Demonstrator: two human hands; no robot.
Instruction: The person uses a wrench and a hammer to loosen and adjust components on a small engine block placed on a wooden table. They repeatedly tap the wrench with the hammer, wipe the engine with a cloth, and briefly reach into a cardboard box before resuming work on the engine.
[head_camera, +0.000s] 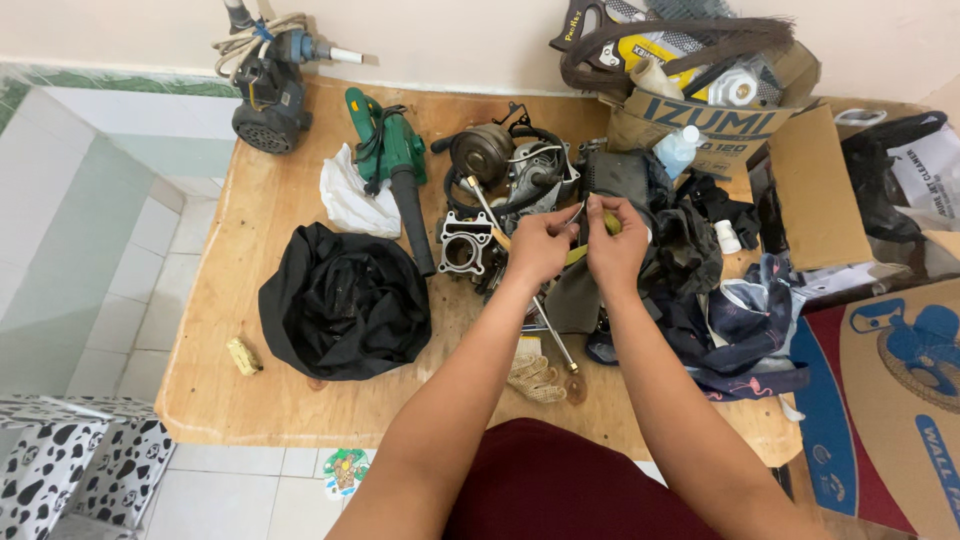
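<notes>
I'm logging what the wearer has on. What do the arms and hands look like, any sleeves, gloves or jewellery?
Both forearms are bare, no sleeves in view. The left hand and right hand wear no gloves; no rings, watch or bracelets are visible. A dark red garment shows below.

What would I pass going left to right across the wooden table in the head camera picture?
Small yellowish block → crumpled black cloth bag → green handheld blower → grey metal engine cylinder → left hand → right hand → small white bottle → open brown cardboard box.

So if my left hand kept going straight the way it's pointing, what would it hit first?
Probably the right hand, since the left hand points at it. Past that lies the dark cloth pile; depth is unclear.
</notes>
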